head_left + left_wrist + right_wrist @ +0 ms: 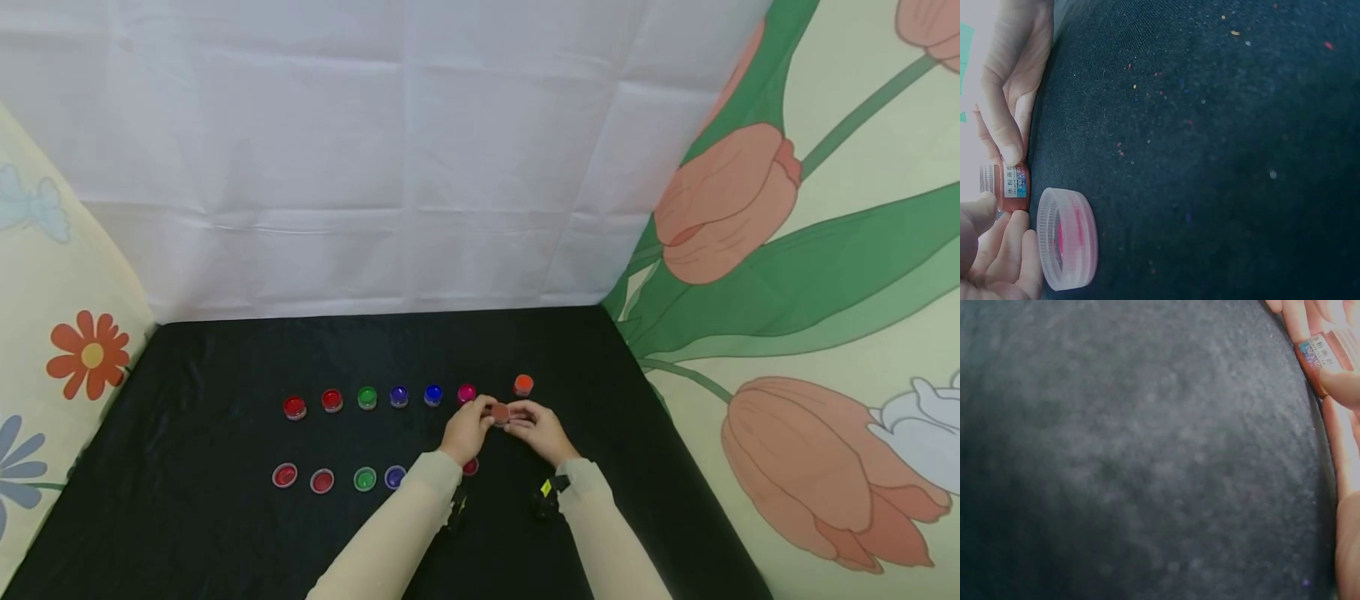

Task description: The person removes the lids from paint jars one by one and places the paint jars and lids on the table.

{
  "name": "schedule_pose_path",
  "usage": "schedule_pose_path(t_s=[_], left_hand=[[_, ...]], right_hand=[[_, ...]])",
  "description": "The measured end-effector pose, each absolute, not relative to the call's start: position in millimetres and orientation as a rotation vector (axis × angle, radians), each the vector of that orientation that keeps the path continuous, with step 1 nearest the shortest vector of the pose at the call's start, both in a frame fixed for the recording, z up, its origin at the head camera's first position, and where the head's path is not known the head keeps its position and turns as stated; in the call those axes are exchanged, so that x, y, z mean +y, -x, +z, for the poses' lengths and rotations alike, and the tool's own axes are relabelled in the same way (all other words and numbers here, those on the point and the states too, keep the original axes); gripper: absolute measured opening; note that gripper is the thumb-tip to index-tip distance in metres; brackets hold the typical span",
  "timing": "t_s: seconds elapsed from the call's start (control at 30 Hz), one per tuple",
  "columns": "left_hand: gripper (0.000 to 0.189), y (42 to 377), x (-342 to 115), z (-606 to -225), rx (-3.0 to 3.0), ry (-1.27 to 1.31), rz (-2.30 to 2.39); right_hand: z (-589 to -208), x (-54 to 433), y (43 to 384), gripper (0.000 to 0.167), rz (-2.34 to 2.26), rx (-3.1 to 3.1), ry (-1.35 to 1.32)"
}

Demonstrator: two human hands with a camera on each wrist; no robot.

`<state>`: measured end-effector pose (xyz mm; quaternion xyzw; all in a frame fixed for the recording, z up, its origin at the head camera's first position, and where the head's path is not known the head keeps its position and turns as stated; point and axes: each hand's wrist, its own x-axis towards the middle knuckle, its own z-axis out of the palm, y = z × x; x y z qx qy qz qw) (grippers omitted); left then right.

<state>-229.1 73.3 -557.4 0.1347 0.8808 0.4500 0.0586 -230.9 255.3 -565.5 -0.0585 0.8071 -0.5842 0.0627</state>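
Observation:
Between both hands is a small reddish-brown paint jar (500,414), upright, with a printed label on its side. My left hand (467,429) grips it from the left and my right hand (543,431) from the right, fingertips and thumbs against it. In the left wrist view the labelled jar (1015,187) has a clear ribbed lid (986,178) at its top end. A loose clear lid (1066,240) with pink inside stands close by on the cloth. The right wrist view shows only the jar's labelled side (1321,359) among fingers.
Behind the hands runs a row of small paint jars, from a red jar (295,407) to a magenta jar (467,392). An orange jar (523,384) stands farther right. Nearer lies a row of lids, including a green lid (365,479), partly covered by the left sleeve. Black cloth (210,375) covers the table.

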Motion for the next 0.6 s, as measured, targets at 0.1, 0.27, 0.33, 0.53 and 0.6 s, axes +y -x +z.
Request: schedule_pose_path(t_s=[0.1, 0.27, 0.33, 0.53, 0.6], left_hand=[[0.021, 229.3, 73.6, -557.1, 2.663, -0.4, 1.371], [0.022, 229.8, 73.8, -556.7, 2.654, -0.396, 1.395], [0.027, 230.4, 74.2, -558.0, 2.659, -0.4, 1.387], [0.033, 229.5, 73.5, -558.7, 2.692, -0.439, 1.337], [0.03, 228.9, 73.5, -558.3, 2.687, -0.434, 1.34]], right_hand=[[-575.4, 258.5, 235.2, 0.03, -1.765, 2.445, 0.169], [-576.6, 259.6, 235.0, 0.029, -1.769, 2.454, 0.2], [-572.2, 259.3, 233.5, 0.029, -1.773, 2.447, 0.219], [-576.0, 259.8, 234.5, 0.03, -1.781, 2.445, 0.197], [-576.3, 259.2, 233.4, 0.029, -1.783, 2.449, 0.198]])
